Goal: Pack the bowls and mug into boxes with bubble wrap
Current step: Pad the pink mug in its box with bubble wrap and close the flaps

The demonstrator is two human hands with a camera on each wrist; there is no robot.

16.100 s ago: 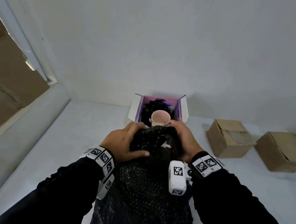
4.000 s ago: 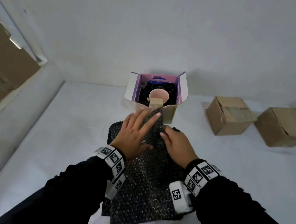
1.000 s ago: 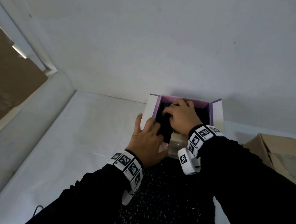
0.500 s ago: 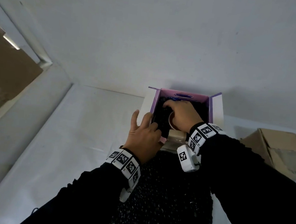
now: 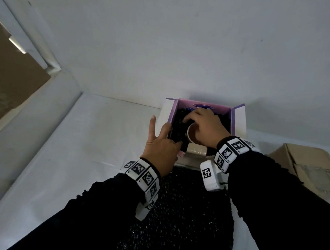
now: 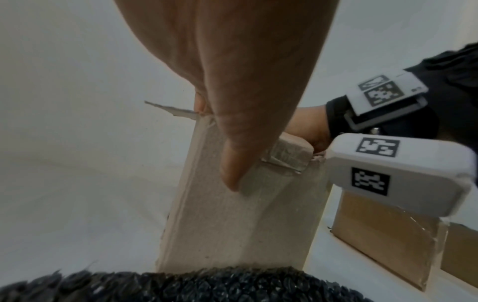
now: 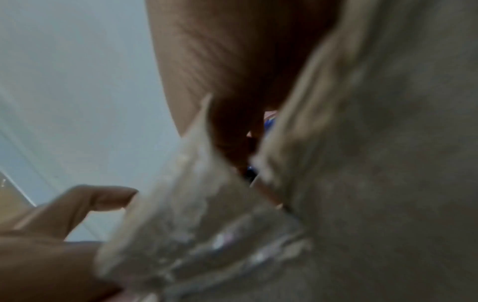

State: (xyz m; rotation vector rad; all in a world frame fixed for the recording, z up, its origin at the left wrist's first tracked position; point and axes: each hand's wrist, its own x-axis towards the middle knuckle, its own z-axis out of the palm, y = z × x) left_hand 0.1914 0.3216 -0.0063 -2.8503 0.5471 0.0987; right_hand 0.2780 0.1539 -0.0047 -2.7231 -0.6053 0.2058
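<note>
- Head view: an open box [image 5: 202,108] with purple inner walls is sitting on a white table [image 5: 97,138] against the wall, with black bubble wrap [image 5: 177,126] lining its left inside.
- The right hand [image 5: 206,127] is reaching down into the box, fingers curled over the rim of a pale mug [image 5: 189,135] standing inside it.
- The left hand [image 5: 162,145] is resting on the box's near-left corner, two fingers spread upward, the rest bent over the edge.
- A second sheet of wrap [image 5: 180,218] is lying on the table just in front of the box.
- Left wrist view alone is showing the box's plain cardboard front [image 6: 232,214], with the thumb [image 6: 238,153] pressing flat against it.
- Right of the box, a brown carton [image 5: 308,164] is sitting apart.
- Right wrist view is blurring; the right fingers' grip cannot be confirmed there.
</note>
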